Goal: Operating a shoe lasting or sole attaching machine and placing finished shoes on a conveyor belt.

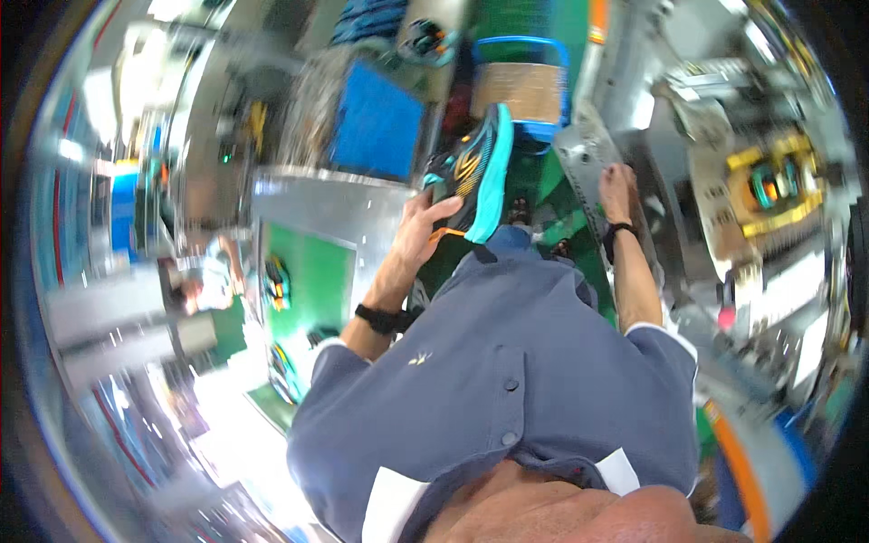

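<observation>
A black sports shoe with a thick turquoise sole and yellow-orange markings is in my left hand. It is tilted on its side, toe end away from me, and my fingers wrap round its heel end. A strip of orange shows below the heel, perhaps a pull loop. My right hand is at the edge of a grey metal plate with holes in it, on the machine at my right. Its fingers point away from me and are blurred, so their grip is unclear.
A blue-rimmed crate with cardboard stands ahead. Left of it is a blue pad on a metal bench. More shoes lie on a green surface at left. A yellow fixture sits in the right machine. Another person is far left.
</observation>
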Motion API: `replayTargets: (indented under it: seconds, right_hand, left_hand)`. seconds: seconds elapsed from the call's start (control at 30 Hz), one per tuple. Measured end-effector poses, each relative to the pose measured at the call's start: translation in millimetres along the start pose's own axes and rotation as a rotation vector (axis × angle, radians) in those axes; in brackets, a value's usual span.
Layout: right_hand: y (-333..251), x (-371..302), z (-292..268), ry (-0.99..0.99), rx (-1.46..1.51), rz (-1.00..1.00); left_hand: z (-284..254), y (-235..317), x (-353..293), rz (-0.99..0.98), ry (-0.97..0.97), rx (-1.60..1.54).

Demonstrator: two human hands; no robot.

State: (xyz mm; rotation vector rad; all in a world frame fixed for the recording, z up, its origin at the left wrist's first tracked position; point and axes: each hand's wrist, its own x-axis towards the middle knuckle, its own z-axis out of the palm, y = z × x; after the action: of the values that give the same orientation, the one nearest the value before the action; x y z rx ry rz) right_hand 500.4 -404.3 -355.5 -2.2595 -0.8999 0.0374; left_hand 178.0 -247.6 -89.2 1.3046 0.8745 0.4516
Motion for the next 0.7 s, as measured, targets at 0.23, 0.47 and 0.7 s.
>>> replayTargets:
  seconds: [0.23, 0.47, 0.7]
  right_hand:
    - [-10.3, 11.1, -2.7, -0.145, -0.027, 0.043]
    - [-98.5, 86.6, -14.5, -0.18, -0.036, -0.085]
    - [-462.7, 243.9, -13.7, -0.142, 0.13, -0.709]
  left_hand:
    - [-90.5, -76.7, -21.5, -0.247, 0.272, -0.459]
    - [-235.5, -180.7, -77.4, -0.412, 0.806, -0.659]
    - [-395.9, -292.9, -142.0, -0.433, 1.431, -0.679]
